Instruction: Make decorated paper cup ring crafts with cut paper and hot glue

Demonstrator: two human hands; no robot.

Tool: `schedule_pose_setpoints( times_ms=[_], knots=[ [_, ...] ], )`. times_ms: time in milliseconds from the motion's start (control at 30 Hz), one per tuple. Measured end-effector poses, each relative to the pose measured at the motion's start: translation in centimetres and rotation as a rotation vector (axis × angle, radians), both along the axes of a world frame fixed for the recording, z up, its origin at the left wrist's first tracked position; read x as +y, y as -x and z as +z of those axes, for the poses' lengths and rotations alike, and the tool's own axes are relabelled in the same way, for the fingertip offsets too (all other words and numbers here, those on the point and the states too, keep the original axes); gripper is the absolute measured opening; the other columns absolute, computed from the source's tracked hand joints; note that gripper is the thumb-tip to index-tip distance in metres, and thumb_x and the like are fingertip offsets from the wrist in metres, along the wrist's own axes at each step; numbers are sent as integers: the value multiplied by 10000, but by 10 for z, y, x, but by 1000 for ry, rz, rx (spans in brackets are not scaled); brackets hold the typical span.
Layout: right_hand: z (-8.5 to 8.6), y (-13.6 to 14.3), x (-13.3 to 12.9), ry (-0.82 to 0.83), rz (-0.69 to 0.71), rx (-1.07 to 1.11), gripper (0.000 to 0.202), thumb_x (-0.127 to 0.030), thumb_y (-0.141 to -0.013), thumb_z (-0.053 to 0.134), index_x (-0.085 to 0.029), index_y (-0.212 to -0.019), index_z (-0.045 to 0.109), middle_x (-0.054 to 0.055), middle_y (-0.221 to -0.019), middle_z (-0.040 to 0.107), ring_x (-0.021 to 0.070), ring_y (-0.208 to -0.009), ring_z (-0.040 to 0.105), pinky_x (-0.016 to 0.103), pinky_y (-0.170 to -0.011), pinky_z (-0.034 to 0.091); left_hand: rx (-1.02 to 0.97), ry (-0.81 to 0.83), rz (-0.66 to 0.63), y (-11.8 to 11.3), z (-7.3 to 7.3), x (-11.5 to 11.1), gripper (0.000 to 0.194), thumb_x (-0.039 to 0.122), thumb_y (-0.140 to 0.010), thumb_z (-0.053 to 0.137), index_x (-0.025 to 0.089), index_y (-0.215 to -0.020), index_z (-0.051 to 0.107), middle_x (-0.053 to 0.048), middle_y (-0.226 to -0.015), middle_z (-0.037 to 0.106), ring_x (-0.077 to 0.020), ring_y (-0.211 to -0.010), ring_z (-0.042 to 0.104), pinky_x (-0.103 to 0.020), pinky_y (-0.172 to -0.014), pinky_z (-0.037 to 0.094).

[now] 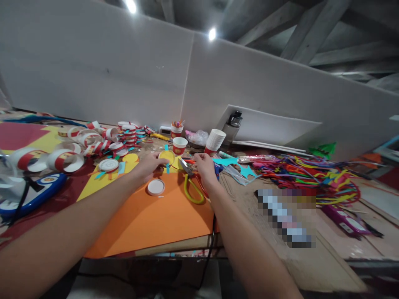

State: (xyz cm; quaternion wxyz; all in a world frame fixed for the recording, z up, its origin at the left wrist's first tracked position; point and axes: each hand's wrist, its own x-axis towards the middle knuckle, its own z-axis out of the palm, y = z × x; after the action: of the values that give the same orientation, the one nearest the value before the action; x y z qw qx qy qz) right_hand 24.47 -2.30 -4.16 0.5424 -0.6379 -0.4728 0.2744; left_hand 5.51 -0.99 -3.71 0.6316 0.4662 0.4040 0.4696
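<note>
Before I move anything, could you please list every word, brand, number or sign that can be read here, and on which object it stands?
No text is readable.
Red-and-white cup: printed mark, too small.
Blue-and-white object: round badge, too blurred.
Purple packet: pale patches, no letters legible.
White disc: faint surface marks, unreadable.
Yellow disc: no lettering visible.
Pixelated area: obscured, cannot tell.

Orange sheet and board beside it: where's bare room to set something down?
The near part of the orange sheet is bare, in front of the white lid; so is brown board between the right forearm and the pixelated item. Crowded: around the left hand, right hand and stacked cups, and the pipe cleaners.
</note>
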Motion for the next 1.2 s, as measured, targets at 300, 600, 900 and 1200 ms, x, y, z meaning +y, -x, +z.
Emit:
schedule_pose_setpoints(
  times_ms=[300, 600, 900, 1200],
  knots=[
    [2, 42, -39, -239, 306, -476, 54, -197, -845, 546, -198, -861, 598, 56, -887, 601, 186, -808, 546, 323, -750, 425, -112, 9, 135, 4, 4, 3, 318, 151, -494, 782, 138, -755, 601, 1, -670, 641, -84, -533, 548, -188, -474, 408],
    [-3, 51, -57, -330, 538, -665, 85, -138, -887, 523, -181, -874, 595, 54, -916, 578, 169, -840, 540, 287, -744, 439, -126, 19, 168, 4, 3, 6, 367, 133, -466, 811, 133, -780, 620, 4, -660, 639, -80, -526, 528, -193, -464, 373],
    [-2, 48, -50, -353, 467, -655, 107, -121, -870, 522, -180, -818, 594, 44, -837, 582, 157, -763, 517, 275, -700, 416, -221, -83, 91, 5, 7, 4, 387, 187, -513, 816, 135, -843, 622, -5, -759, 657, -78, -568, 552, -194, -475, 387],
    [-3, 41, -36, -251, 343, -448, 40, -184, -830, 528, -194, -792, 539, 25, -786, 579, 159, -723, 515, 291, -682, 408, -175, -130, 61, 3, 9, -1, 388, 219, -521, 830, 137, -846, 634, 1, -755, 636, -75, -587, 546, -178, -476, 373]
  ],
)
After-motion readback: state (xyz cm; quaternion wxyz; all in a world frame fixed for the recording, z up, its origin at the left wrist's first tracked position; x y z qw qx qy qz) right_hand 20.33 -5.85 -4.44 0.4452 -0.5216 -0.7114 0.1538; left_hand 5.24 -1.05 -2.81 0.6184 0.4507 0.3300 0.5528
